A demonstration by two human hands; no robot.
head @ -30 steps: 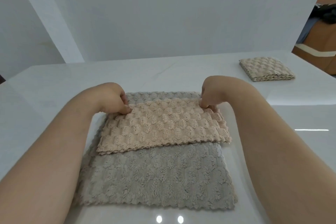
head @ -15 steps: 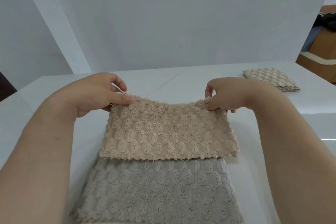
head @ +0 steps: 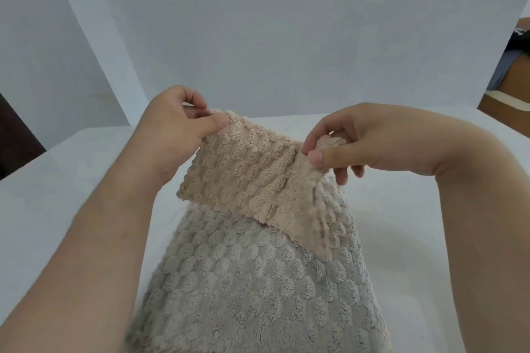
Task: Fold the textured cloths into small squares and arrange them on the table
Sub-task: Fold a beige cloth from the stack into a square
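Note:
A beige textured cloth point(head: 252, 178), folded once, hangs in the air above the white table point(head: 57, 186). My left hand point(head: 175, 132) pinches its upper left corner between thumb and fingers. My right hand point(head: 350, 146) pinches the upper right corner, and the cloth's right end bends forward and down there. Under it a grey textured cloth point(head: 252, 286) lies spread flat on the table, reaching the bottom edge of the view. Both forearms come in from the lower corners.
A white wall rises behind the table's far edge. A brown box with a pale band point(head: 507, 100) and dark things above it stand beyond the table at the right. A dark piece of furniture point(head: 14, 140) shows at the left edge.
Both hands have lifted the beige cloth off the grey one and moved closer together; its right end now bends forward. The view has tilted down, and the folded cloth at back right is out of sight.

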